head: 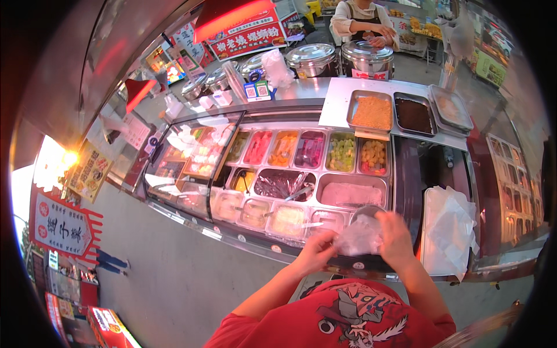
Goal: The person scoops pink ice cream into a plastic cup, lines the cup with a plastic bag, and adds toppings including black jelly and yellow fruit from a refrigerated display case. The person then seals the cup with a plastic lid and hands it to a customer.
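My left hand (320, 250) and my right hand (394, 237) hold a thin translucent plastic sheet or bag (360, 237) between them, over the near edge of the food counter. Its exact kind is blurred. Right behind it is a round container (369, 212), partly hidden by my right hand. Farther back, a steel pan of pale pinkish food (351, 193) sits beside a pan covered with dark plastic film (278, 182). Left of my hands is a pan of pale shredded food (287, 219). White paper sheets (450, 217) lie on a tray at my right.
Pans of colourful cut food (283, 148) line the back row. Trays of tan crumbs (372, 113) and dark powder (413, 114) stand on a white board. Beyond are lidded steel pots (311, 54) and a person (363, 24). A glass cover (191, 161) is at left.
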`<state>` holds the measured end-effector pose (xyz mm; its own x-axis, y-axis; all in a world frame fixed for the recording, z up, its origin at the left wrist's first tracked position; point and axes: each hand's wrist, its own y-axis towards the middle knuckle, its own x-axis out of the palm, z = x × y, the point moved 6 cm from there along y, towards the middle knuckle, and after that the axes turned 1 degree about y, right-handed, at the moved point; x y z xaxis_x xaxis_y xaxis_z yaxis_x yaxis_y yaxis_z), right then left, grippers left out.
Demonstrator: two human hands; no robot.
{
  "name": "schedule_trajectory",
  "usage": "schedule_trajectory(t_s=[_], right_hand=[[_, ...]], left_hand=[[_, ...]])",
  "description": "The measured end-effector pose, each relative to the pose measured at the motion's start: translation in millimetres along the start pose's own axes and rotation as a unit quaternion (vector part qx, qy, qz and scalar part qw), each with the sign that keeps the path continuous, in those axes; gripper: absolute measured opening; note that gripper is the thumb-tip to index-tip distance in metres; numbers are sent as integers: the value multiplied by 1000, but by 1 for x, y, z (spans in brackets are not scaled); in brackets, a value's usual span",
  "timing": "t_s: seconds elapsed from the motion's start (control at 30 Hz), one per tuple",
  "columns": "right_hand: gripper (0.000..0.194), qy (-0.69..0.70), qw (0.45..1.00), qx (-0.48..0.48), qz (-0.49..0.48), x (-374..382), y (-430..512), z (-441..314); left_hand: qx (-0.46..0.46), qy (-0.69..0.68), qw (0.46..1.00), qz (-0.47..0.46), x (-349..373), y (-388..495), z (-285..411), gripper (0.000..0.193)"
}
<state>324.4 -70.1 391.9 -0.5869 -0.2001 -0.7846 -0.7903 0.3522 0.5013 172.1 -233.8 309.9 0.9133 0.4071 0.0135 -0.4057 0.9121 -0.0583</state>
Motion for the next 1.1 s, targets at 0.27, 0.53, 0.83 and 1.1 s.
schedule_trajectory(t_s=[0.27, 0.53, 0.83, 1.1], right_hand=[[14, 224, 956, 179, 58, 0, 32, -7], [14, 259, 947, 128, 137, -14, 34, -2], [19, 736, 567, 325, -175, 37, -37, -13], [16, 279, 922, 240, -122, 57, -87, 39]], left_hand=[[320, 93, 859, 388, -162, 79, 216, 24], [253, 347, 903, -28, 64, 59, 123, 24], [-189, -199, 961, -29, 10, 112, -52, 29], [-121, 414, 899, 73, 5, 57, -76, 48]])
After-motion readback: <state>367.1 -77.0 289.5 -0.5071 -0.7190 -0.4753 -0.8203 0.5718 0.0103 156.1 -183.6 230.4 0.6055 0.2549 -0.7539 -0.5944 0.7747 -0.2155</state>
